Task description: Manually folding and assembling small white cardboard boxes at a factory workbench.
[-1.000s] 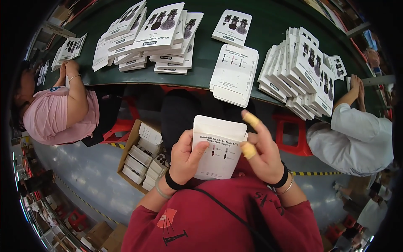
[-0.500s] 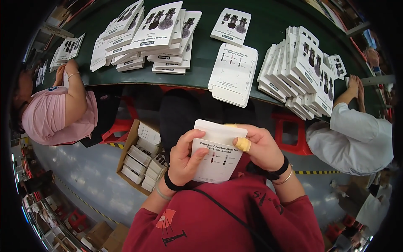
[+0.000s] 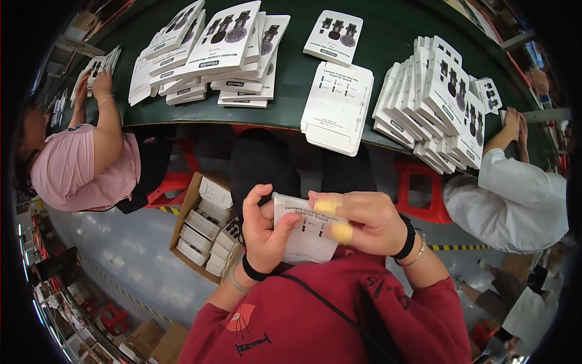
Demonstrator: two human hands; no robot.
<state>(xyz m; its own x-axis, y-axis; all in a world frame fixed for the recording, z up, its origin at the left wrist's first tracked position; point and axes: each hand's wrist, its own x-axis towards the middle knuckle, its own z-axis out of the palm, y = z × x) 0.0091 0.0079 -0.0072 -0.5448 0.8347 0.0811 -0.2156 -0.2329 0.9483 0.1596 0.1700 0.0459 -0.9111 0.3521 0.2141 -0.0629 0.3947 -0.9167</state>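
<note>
Now the left hand [image 3: 264,233] clamps a box [image 3: 306,246] before the shirt [image 3: 327,303], right hand [image 3: 374,224] at its top (blurred, grip unclear), closing seemingly unfinished, while closed boxes [image 3: 233,42] crowd the worktop [image 3: 391,30] and an open-flapped pile [image 3: 336,106] remains.

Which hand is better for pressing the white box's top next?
Probably the right hand: its fingers are by the top edge of the white box, while the left hand holds its left side.
</note>
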